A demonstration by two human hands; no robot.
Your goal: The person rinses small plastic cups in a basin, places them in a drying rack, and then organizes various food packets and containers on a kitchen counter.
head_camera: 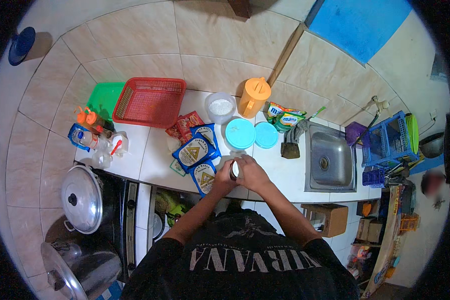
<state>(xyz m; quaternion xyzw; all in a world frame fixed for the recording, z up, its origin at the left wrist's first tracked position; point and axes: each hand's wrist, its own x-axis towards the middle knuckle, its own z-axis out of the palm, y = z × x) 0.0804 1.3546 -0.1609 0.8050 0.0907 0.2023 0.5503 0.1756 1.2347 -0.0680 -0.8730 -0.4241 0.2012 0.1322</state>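
Between my two hands is a small jar (234, 169) with a white top or white contents; I cannot tell which. My left hand (224, 177) wraps its near left side, and my right hand (252, 174) grips it from the right, fingers over its far edge. Just beyond stand a larger container with a turquoise lid (240, 134) and a smaller turquoise-lidded container (266, 135). Several blue and white packets (194, 151) lie left of my hands, partly over red sachets (187, 123). A clear tub of white grains (221, 107) stands farther back.
An orange pitcher (254, 98) and green pouches (287, 119) stand along the wall. A steel sink (324, 163) and a blue dish rack (388, 138) are at right. A red basket (150, 101), bottles (90, 139) and a lidded pot (83, 200) on the stove occupy the left.
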